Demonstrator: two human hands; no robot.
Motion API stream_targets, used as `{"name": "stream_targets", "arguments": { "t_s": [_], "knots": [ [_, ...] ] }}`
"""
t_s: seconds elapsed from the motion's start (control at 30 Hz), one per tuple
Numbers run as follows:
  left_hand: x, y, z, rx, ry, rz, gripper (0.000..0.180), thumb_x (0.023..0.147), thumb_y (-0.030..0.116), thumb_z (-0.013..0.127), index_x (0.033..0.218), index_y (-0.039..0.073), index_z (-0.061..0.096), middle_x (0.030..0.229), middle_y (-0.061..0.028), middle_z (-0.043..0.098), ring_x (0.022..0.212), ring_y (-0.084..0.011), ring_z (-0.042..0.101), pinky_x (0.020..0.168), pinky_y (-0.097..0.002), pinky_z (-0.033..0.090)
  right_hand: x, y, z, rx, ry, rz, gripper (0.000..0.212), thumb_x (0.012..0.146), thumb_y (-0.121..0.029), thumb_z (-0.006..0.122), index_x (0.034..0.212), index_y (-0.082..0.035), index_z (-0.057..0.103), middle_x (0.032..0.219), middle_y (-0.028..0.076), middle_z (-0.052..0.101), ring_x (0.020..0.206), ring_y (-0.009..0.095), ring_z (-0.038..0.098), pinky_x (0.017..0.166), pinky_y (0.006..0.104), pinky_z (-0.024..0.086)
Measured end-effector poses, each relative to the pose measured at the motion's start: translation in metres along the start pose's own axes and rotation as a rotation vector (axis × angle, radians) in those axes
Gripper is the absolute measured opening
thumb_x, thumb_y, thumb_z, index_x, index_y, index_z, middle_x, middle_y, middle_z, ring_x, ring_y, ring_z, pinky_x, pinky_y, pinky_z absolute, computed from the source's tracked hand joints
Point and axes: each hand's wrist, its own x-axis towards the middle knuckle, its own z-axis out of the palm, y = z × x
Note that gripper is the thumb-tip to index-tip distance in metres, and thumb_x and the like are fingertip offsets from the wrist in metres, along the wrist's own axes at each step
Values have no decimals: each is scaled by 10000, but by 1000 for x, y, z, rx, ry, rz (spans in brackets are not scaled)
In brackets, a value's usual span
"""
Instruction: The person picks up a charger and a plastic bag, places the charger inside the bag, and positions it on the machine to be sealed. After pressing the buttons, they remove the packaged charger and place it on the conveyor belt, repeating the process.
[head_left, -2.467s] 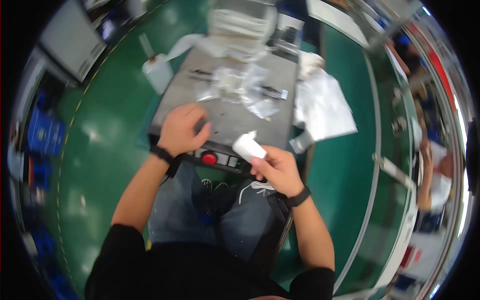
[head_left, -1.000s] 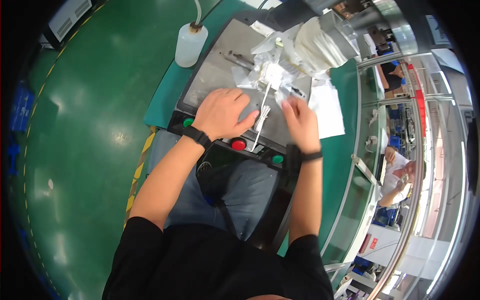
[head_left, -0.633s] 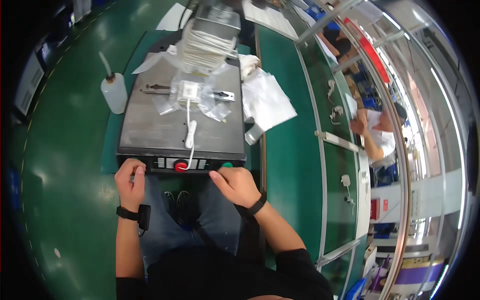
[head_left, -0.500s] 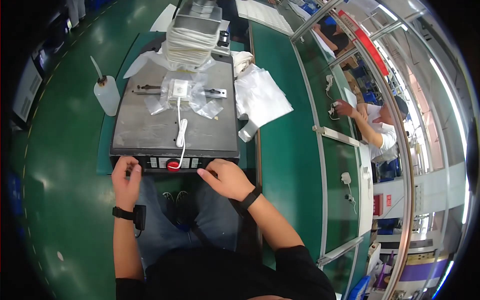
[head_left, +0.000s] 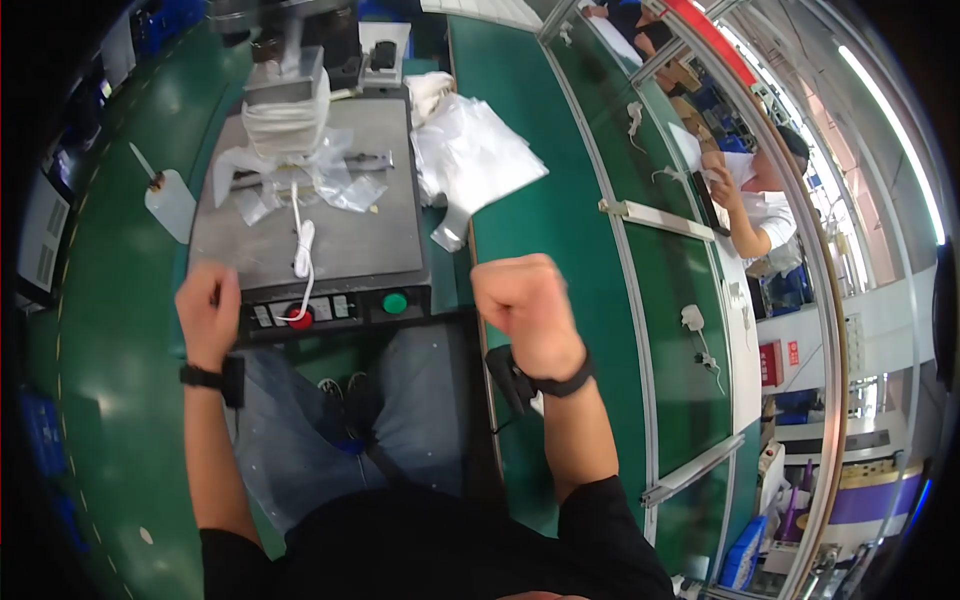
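My left hand is curled at the front left corner of a grey-topped press, thumb upward, with nothing seen in it. My right hand is raised as a loose fist right of the press, over the green bench, somewhat blurred; nothing shows in it. On the press plate, the cloth-wrapped press head sits low over clear plastic film. A white cable, bundled in its middle, runs from under the head to the front panel. A red button and a green button are on that panel.
Clear plastic bags lie on the green bench at the right. A white squeeze bottle stands left of the press. White plug adapters lie beyond a metal rail. A co-worker sits at the far right.
The press head has come down over the white block that lay on the film. My right hand has left the panel, rising rightward and closing, uncovering the green button. The view has shifted.
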Motion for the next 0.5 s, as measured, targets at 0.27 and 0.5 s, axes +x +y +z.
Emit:
{"name": "stream_targets", "arguments": {
  "t_s": [0.27, 0.5],
  "knots": [
    [49, -26, 44, -4, -66, 21, 154, 931, 100, 649, 831, 14, 569, 707, -60, 511, 618, -147, 465, 574, -292, 386, 21, 9, -14, 142, 168, 130, 685, 1012, -546, 382, 589, -7, 360, 515, 121, 394, 455, 314, 399, 460, 405, 293],
    [69, -30, 39, 56, -101, -39, 190, 946, 130, 646, 820, 28, 547, 697, -36, 462, 618, -133, 415, 564, -289, 358, 31, -9, -14, 124, 169, -87, 606, 1045, -407, 393, 583, -17, 357, 531, 82, 321, 462, 244, 332, 478, 368, 246]
  ]
}}
